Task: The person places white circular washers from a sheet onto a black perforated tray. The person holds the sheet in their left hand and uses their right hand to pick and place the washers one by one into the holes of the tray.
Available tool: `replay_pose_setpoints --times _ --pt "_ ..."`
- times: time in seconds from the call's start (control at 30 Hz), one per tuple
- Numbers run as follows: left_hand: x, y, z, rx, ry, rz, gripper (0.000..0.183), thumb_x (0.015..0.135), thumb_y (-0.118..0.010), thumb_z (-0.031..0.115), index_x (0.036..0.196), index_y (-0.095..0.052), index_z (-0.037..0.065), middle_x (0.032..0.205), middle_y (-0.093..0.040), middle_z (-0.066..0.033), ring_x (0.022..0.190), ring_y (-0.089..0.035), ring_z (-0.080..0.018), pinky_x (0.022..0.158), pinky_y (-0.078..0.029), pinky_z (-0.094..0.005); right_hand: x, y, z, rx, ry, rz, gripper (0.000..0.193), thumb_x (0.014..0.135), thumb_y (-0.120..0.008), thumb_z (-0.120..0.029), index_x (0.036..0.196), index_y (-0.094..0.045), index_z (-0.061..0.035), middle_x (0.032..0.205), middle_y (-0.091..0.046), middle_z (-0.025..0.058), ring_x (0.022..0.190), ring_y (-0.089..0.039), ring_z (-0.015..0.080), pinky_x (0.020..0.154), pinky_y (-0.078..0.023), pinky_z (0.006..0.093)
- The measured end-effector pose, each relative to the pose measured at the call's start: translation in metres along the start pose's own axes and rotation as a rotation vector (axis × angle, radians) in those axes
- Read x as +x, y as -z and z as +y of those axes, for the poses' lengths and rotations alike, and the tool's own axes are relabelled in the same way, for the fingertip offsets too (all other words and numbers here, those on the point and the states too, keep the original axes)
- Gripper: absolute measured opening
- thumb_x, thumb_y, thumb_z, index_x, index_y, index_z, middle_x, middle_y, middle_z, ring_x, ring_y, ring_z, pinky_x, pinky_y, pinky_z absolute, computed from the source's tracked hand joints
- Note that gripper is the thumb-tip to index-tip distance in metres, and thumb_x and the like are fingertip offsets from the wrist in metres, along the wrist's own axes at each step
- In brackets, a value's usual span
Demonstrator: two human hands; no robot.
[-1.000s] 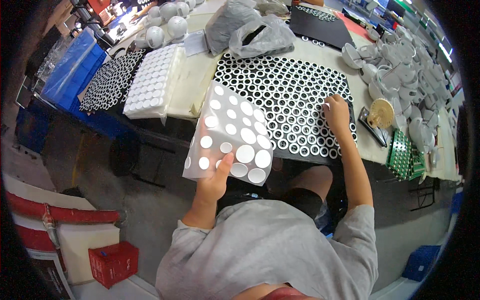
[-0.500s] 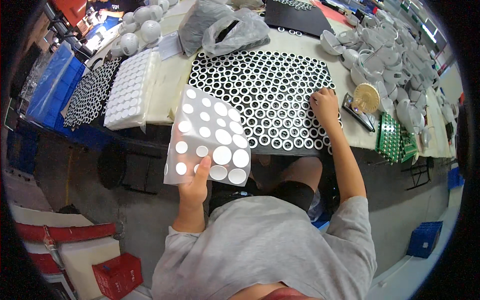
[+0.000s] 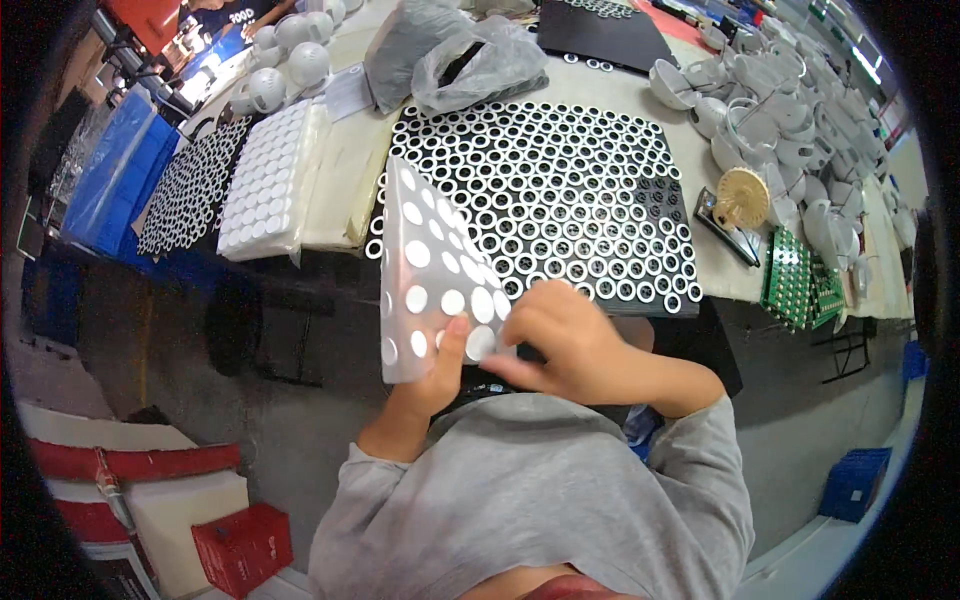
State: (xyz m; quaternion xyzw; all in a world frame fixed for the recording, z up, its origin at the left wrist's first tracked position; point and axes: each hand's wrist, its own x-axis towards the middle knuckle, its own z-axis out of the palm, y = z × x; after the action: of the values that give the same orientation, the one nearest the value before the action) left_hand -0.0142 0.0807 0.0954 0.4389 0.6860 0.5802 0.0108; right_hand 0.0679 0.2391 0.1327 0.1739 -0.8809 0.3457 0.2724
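Observation:
My left hand (image 3: 437, 378) grips the lower edge of a translucent sheet of round white stickers (image 3: 418, 253), thumb on the front. The sheet stands tilted and bent, above the near left part of a black board (image 3: 606, 308). Beside the sheet's lower right edge is my right hand (image 3: 565, 340), thumb and forefinger apart near the stickers; its fingertips are slightly blurred. Many white rings with dark centres (image 3: 543, 227) cover the board in close rows. Toward its right side, a small patch of black round parts (image 3: 660, 198) shows no white rings.
Left of the board lie a block of white discs (image 3: 265, 190) and another ring-covered board (image 3: 195, 185). Grey plastic bags (image 3: 480, 70) sit behind. To the right are a cream round disc (image 3: 741, 198), green circuit boards (image 3: 788, 280) and heaped white housings (image 3: 770, 130).
My right hand has left the board's right side and come to the sheet's lower right edge. My left hand has shifted right, turning the sheet more edge-on.

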Motion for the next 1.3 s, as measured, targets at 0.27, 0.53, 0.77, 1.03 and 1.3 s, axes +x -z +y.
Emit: replay_pose_setpoints --times 0.27,0.53,0.77,1.03,1.3 --pt "-0.003 -0.021 0.023 -0.39 0.216 0.083 0.059 0.085 -0.044 0.004 0.132 -0.009 -0.004 0.116 -0.042 -0.0143 0.101 -0.046 -0.0191 0.086 -0.038 -0.0289 -0.002 -0.011 0.002 0.109 -0.05 -0.073 0.019 0.067 -0.067 -0.013 0.07 -0.05 -0.0045 0.062 -0.051 0.0061 0.059 -0.052 0.0228 0.055 -0.042 0.033" --pt "-0.003 -0.029 0.01 -0.149 0.088 0.073 0.061 0.085 -0.044 0.003 0.133 -0.007 -0.003 0.118 -0.041 -0.0144 0.104 -0.045 -0.0191 0.086 -0.038 -0.0284 -0.008 -0.005 0.001 0.081 -0.223 -0.107 0.017 0.069 -0.06 -0.016 0.069 -0.051 -0.0017 0.064 -0.056 0.012 0.061 -0.056 0.0288 0.057 -0.045 0.0373" --pt "-0.009 -0.02 -0.003 -0.139 0.142 0.101 0.057 0.085 -0.045 0.003 0.132 -0.014 -0.003 0.117 -0.043 -0.0139 0.103 -0.046 -0.0191 0.087 -0.037 -0.0283 -0.002 0.01 0.002 0.218 -0.392 -0.207 0.013 0.072 -0.057 -0.014 0.073 -0.054 -0.0016 0.062 -0.056 0.0142 0.057 -0.058 0.0291 0.052 -0.046 0.0357" --pt "-0.023 0.003 -0.034 -0.31 0.275 0.415 0.048 0.086 -0.044 0.003 0.129 -0.024 -0.003 0.112 -0.047 -0.0111 0.099 -0.048 -0.0172 0.085 -0.037 -0.0279 -0.032 0.09 0.09 0.184 -0.705 0.233 0.008 0.075 -0.048 -0.006 0.075 -0.053 -0.0001 0.062 -0.052 0.0012 0.055 -0.046 0.0059 0.049 -0.037 0.0215" --pt "-0.015 0.009 -0.026 -0.497 0.199 0.446 0.053 0.084 -0.045 -0.001 0.131 -0.02 -0.001 0.109 -0.051 -0.0111 0.097 -0.05 -0.0172 0.085 -0.038 -0.0301 -0.072 0.113 0.209 -0.27 -0.917 0.151 0.02 0.072 -0.051 -0.016 0.075 -0.056 0.0031 0.065 -0.057 0.0152 0.058 -0.053 0.0223 0.057 -0.042 0.0336"
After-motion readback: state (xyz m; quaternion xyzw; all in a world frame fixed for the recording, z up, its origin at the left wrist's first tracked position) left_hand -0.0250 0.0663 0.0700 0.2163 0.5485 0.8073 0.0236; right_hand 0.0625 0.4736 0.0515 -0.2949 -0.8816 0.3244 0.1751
